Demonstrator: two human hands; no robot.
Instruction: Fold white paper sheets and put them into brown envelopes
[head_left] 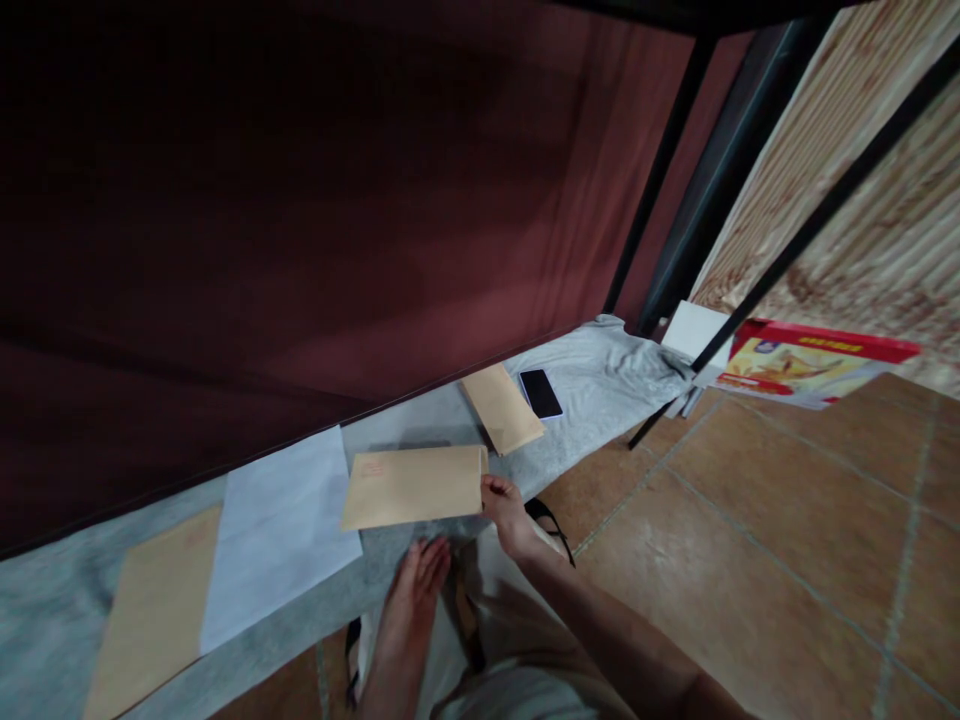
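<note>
Grey cloth point(585, 400): faint unreadable red print on right hand's point(504, 507) envelope point(414, 487).

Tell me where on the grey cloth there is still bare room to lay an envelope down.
Bare grey cloth shows between the held envelope and the dark red wall, and past the phone toward the black post. It is crowded at the near left, where the white sheet and another envelope lie edge to edge. The right hand grips the held envelope.
</note>
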